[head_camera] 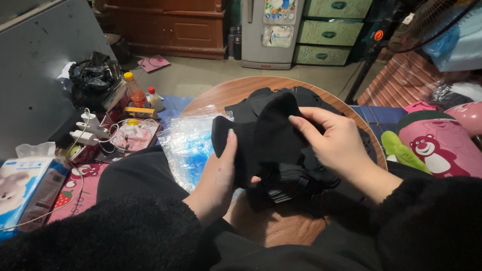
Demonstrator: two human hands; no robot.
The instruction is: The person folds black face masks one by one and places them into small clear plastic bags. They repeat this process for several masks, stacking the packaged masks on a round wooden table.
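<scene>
Black fuzzy sleeves (100,236) fill the bottom of the view, and from them both hands rise over a round wooden tabletop (281,226). Left hand (218,178) has its fingers closed on the lower left edge of a black garment (261,135), thumb lying up along the cloth. Right hand (334,143) pinches the garment's upper fold, fingers curled over the top and pressed into the fabric. Between the two hands the garment is held up just above the tabletop, and more black cloth (296,180) lies bunched on the wood beneath and behind it. Clear plastic bags (188,143) with a blue tint lie at the tabletop's left edge, touching the garment. Farther left, on the floor, are a white power strip (88,128) with cables, an orange bottle (134,90) and a tissue box (22,188). On the right sits a pink bear cushion (439,145), with a green plush piece (404,153) beside it.
</scene>
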